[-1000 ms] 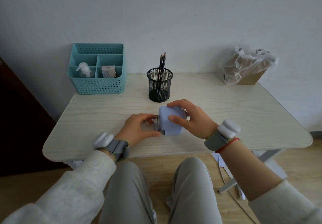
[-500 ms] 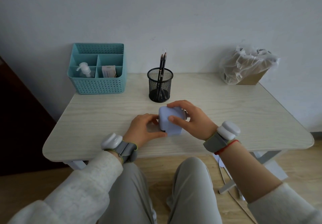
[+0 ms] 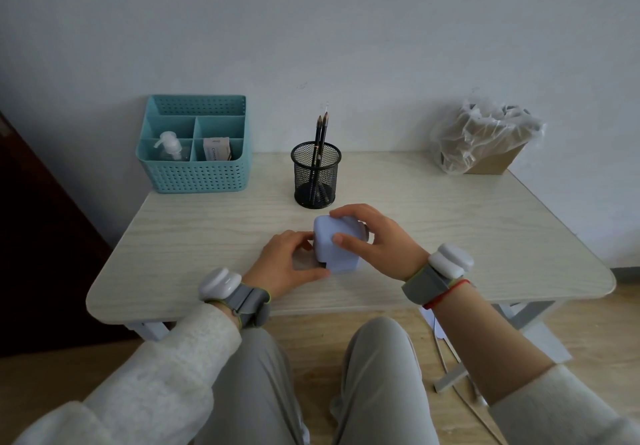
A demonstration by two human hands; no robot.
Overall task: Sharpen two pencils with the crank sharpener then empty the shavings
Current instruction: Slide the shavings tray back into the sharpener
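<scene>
Pale wood-grain tabletop (image 3: pixel 450 237) against a plain grey-white wall frames the work. Near its front middle sits the small pale-blue plastic crank sharpener (image 3: pixel 337 247), standing on the surface. The right hand (image 3: pixel 374 240) wraps over its top and right side, fingers curled on the far edge and thumb pressed to the near face, bracing the body. The left hand (image 3: pixel 287 264) is at the sharpener's nine o'clock side, fingers narrowed and closed against the low left end, where a dark slot shows; whether they pinch a drawer or only press the casing cannot be told.

At twelve o'clock from the sharpener, just beyond it, stands the black wire-mesh pencil cup (image 3: pixel 316 176) with two dark pencils (image 3: pixel 320 147) upright inside, both showing pointed tips. That suggests the sharpening is done and the step in hand is freeing the shavings tray.

If so, the next move calls for a steady pull leftward while the right hand keeps the body from sliding, then carrying the tray level to the clear plastic-lined brown cardboard bin (image 3: pixel 485 143) at two o'clock, well apart at the back right corner. The teal perforated plastic organiser (image 3: pixel 197 171) sits at ten o'clock, out of the way.
</scene>
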